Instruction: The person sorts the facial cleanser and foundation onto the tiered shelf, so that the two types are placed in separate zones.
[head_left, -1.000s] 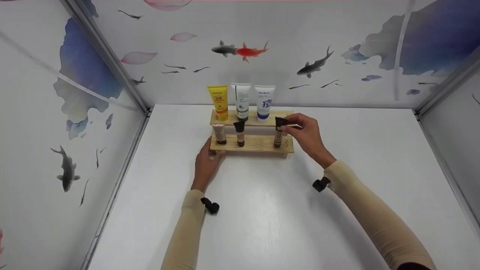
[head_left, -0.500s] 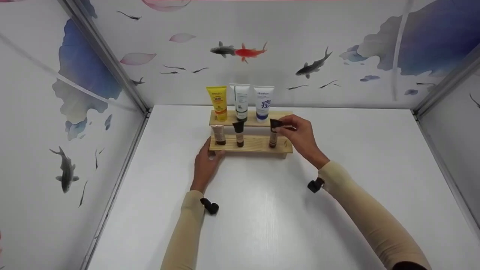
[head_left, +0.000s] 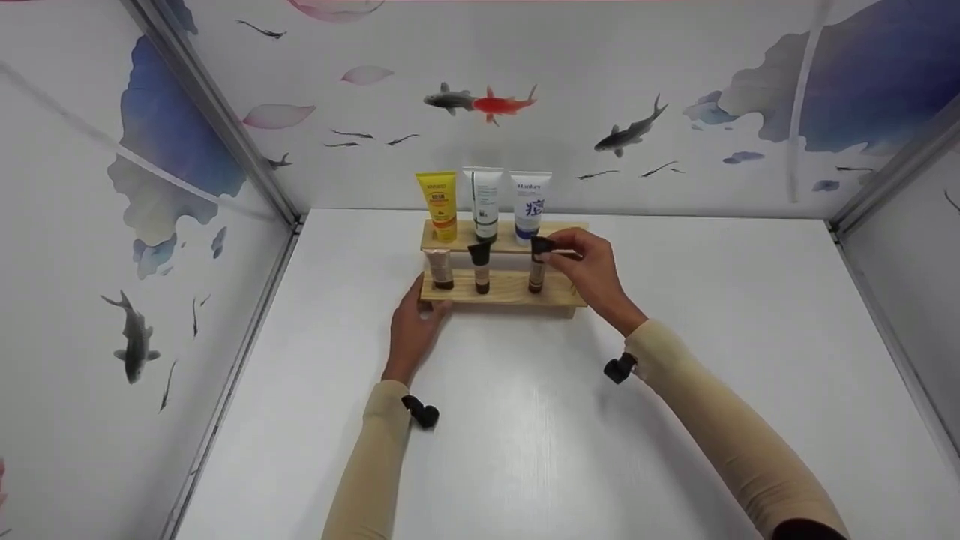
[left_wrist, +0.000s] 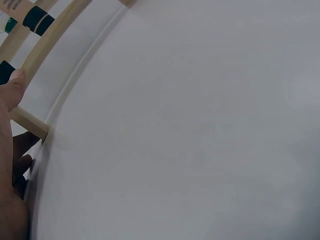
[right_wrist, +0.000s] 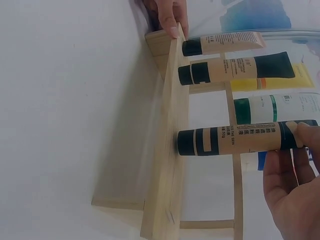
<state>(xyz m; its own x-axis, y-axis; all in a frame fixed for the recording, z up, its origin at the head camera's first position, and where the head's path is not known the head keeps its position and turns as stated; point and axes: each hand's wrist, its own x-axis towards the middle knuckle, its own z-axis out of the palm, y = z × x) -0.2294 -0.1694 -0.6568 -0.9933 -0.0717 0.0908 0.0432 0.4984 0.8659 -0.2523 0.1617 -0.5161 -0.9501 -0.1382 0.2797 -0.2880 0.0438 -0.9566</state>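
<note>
My right hand point(head_left: 592, 271) pinches the dark flat top end of a beige-and-black foundation tube point(right_wrist: 245, 138). The tube stands upright, cap down, over the lower shelf of a two-tier wooden rack point(head_left: 514, 298). At the rack's left end my left hand point(head_left: 414, 330) grips the lower shelf, its thumb point(left_wrist: 18, 80) on the front edge. Left of the held tube, on the same shelf, are a similar dark-topped foundation tube point(head_left: 481, 270) and a pale pink tube point(head_left: 439, 268). On the upper shelf stand a yellow tube point(head_left: 439, 202), a white-and-green tube point(head_left: 484, 202) and a white-and-blue tube point(head_left: 529, 202).
The rack stands on a white table point(head_left: 495, 435), near its back edge. Behind the table rises a white wall panel point(head_left: 570, 60) printed with fish and petals. Another panel point(head_left: 60, 262) bounds the left side.
My right hand has moved left along the lower shelf with the foundation tube, nearing the other dark-topped tube. The left hand keeps its place on the rack.
</note>
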